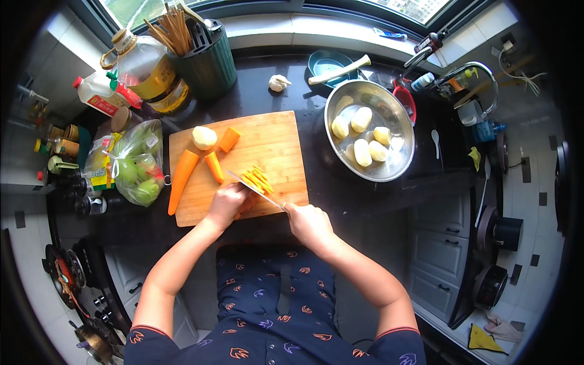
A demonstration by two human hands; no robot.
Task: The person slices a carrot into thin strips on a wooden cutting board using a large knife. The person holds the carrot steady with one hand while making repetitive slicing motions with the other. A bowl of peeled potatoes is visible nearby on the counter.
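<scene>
My right hand (310, 224) is closed around the handle of a kitchen knife (261, 193), whose blade slants across the cutting board. Beside the blade, my left hand (228, 204) has its fingers curled down over a carrot piece, of which only a little orange shows. On the blade's far side lies a small heap of cut carrot strips (258, 179). The wooden cutting board (283, 140) also bears a long peeled carrot (182, 181), a narrow carrot piece (213, 167), a thick carrot chunk (229, 139) and a peeled potato (204, 138).
Right of the board, a steel bowl (389, 109) holds several peeled potatoes. Behind stand a garlic bulb (279, 83) and a teal dish (322, 61) with a long pale stick-like thing across it. A vegetable bag (139, 167), oil jug (143, 64) and chopstick holder (210, 67) crowd the left.
</scene>
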